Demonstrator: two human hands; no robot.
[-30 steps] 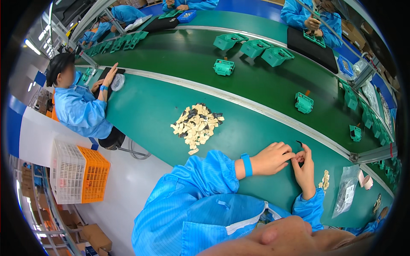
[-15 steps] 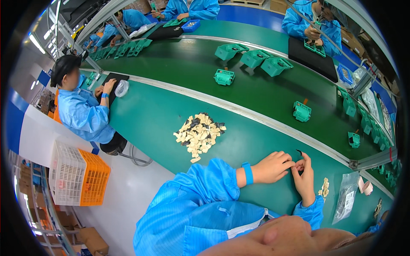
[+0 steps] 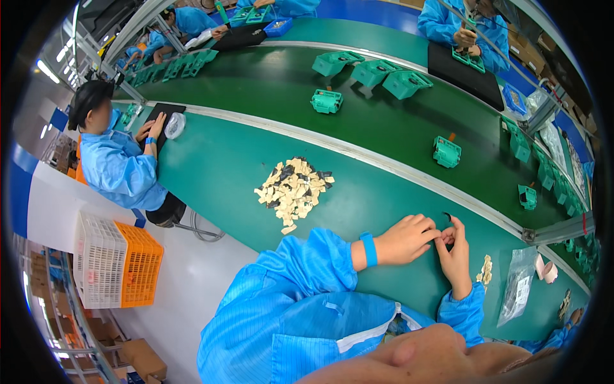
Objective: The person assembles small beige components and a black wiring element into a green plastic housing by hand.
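My left hand (image 3: 406, 240), with a blue wrist band (image 3: 369, 248), reaches over the green table with its fingertips closed at the thumb of my right hand. What those fingertips hold, if anything, is too small to name. Facing it, my right hand (image 3: 455, 257) is curled, with thumb and fingers bent together. A small dark curved strip (image 3: 448, 217) sticks out at its fingertips. To the left lies a loose pile of cream and black small flat pieces (image 3: 294, 192). A narrow row of cream pieces (image 3: 485, 272) lies just right of my right hand.
A clear plastic bag (image 3: 517, 288) and a pale pink roll (image 3: 545, 270) lie at the right. Beyond a metal rail (image 3: 332, 150), a dark green belt carries several green housings (image 3: 446, 152). A co-worker (image 3: 118, 153) sits at the left near stacked crates (image 3: 115, 262). Others work across the belt.
The whole view has shifted slightly. My hands stay together, with my fingers slightly repositioned around the small dark strip. The pile looks the same.
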